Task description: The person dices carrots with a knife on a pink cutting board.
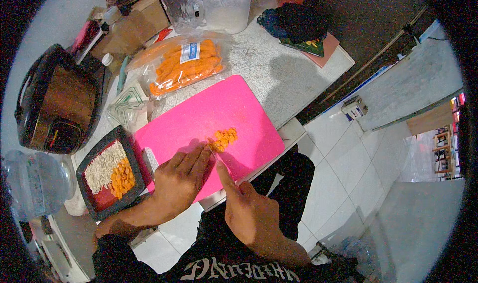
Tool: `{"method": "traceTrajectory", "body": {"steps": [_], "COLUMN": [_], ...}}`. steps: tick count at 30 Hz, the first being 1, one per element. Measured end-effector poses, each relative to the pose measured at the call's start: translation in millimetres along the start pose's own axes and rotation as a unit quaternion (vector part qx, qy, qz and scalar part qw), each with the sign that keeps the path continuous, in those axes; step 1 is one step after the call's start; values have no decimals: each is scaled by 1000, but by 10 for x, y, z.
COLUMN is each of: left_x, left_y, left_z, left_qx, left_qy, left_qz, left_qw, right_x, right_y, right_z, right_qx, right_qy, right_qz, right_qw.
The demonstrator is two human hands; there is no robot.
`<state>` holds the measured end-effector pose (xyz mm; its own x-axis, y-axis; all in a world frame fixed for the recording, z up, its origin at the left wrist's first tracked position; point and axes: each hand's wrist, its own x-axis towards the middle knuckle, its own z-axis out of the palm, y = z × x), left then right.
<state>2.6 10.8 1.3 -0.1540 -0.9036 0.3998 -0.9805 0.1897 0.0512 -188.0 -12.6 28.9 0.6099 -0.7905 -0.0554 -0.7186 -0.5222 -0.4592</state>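
A pink cutting board (pixel 246 107) lies at a slant on the table. My left hand (pixel 183 171) rests on it with fingers together, pressing an orange piece mostly hidden under the fingertips. My right hand (pixel 248 208) grips a knife (pixel 213 154), its forefinger stretched along the blade; the handle is hidden in the palm. Right beside the blade lies a small heap of thin orange slices (pixel 224 138). Left of the board, a black tray (pixel 139 171) holds white shreds (pixel 106 165) and more orange slices (pixel 123 178) in separate piles.
Behind the board is a plastic bag of orange sticks (pixel 190 64). A rice cooker (pixel 61 103) and a large clear bottle (pixel 35 186) stand at left. A glass mug (pixel 179 8), a lidded plastic container (pixel 226 8) and dark cloth (pixel 295 21) sit farther back. The table edge (pixel 321 96) runs diagonally at right.
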Motion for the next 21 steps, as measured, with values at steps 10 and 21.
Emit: {"method": "traceTrajectory", "body": {"steps": [10,21], "left_x": [-23,-59], "left_y": [-23,-48], "left_z": [46,76], "left_qx": [1,8], "left_qy": [12,15], "left_qz": [10,15], "left_qw": [1000,1000], "right_x": [19,-140], "right_y": [91,67], "right_z": [193,6], "right_qx": [16,2], "right_qy": [30,-12], "right_qz": [-9,26], "right_qw": [999,1000]}}
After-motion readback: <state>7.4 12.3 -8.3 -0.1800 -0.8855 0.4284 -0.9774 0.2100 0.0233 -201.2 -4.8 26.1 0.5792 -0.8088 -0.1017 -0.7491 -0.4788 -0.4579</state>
